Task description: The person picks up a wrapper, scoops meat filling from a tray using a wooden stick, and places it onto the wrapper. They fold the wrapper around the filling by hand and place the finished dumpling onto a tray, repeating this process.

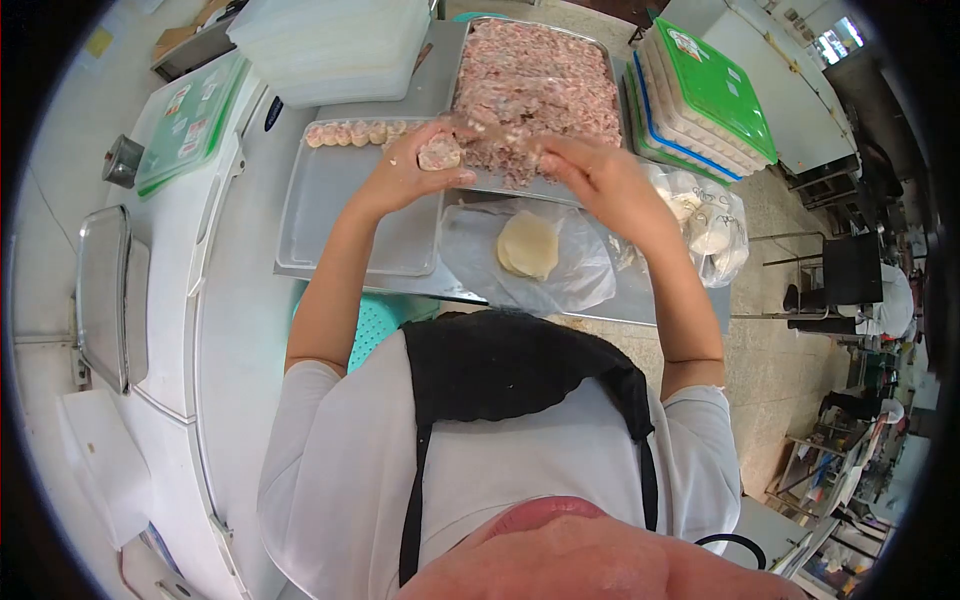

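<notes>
My left hand (418,165) is closed around a dumpling (439,153) with pink filling showing at its top, above the right edge of a plastic tray. My right hand (590,170) grips a thin filling spatula (490,130), smeared by motion, whose far end reaches toward the dumpling. Beyond both hands lies a metal tray of pink minced meat (540,75). A row of filled dumplings (350,133) lines the far edge of the plastic tray (350,225). Between my forearms, a stack of round dumpling wrappers (527,245) rests on a clear plastic sheet (585,275).
Stacked green-lidded boxes (715,95) stand at the right, with plastic bags of pale contents (710,225) nearer me. A pile of translucent containers (330,50) is at the back left. A green-lidded box (190,120) sits on the white cabinet. Other people are far right.
</notes>
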